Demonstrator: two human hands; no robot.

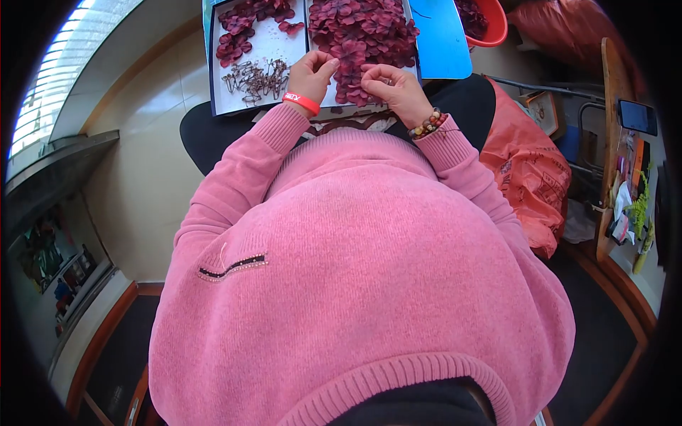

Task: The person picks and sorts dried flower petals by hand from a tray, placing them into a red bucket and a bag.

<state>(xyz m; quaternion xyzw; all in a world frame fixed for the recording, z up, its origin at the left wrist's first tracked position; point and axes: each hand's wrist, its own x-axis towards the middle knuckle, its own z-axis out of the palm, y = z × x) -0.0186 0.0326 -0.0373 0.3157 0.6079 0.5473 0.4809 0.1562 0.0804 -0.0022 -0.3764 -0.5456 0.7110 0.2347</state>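
A shallow dark-rimmed tray (212, 78) with two compartments lies across my lap. Dark red fabric petals (366, 25) are heaped in its right compartment. The left compartment holds a smaller group of dark red petals (238, 32) and a tangle of thin brown wire-like pieces (259, 79). My left hand (311, 78), with a red wristband, is closed in a pinch at the edge of a dark red fabric flower (349, 55). Across from it, my right hand (399, 91), wearing a beaded bracelet, pinches thumb against forefinger. What is between those right fingertips is too small to make out.
A blue board (444, 39) extends under the tray's right side. Beyond it stands a red bowl (497, 25) with more petals. Red plastic bags (526, 170) sit to the right, beside a wooden-edged table (607, 142) bearing a phone (637, 117). A window (57, 78) is at left.
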